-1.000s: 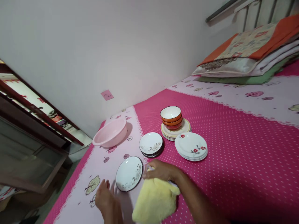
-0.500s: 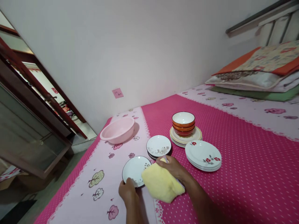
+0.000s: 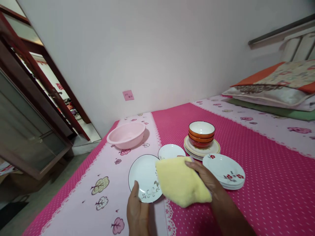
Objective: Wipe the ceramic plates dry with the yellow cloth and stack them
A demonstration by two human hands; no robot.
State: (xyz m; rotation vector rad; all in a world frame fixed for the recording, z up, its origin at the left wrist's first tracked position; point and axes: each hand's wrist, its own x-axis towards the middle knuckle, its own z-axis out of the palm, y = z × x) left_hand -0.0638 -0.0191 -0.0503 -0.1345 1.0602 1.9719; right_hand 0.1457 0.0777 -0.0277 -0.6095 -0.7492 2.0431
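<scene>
My left hand [image 3: 137, 206] grips the near edge of a white plate [image 3: 144, 175] with a dark rim and a brown floral pattern, thumb on top. My right hand [image 3: 203, 173] is closed on the upper right part of a yellow cloth [image 3: 180, 182], which hangs beside the plate and overlaps its right edge. Behind the cloth sits another white dark-rimmed plate [image 3: 171, 150], partly covered. To the right of the cloth lies a stack of white plates with red flowers [image 3: 223, 167], its left side partly hidden by my right hand.
Orange bowls with white insides [image 3: 201, 134] are stacked on yellow-rimmed plates [image 3: 216, 147]. A pink basin [image 3: 126, 136] stands at the back left, near the wall. Folded pillows and bedding [image 3: 275, 87] are piled at the far right of the patterned bedspread [image 3: 86, 173].
The plate in my left hand has come up and nearer, its face tilted more toward me. The yellow cloth has moved slightly up and right and is spread wider. The view has shifted slightly.
</scene>
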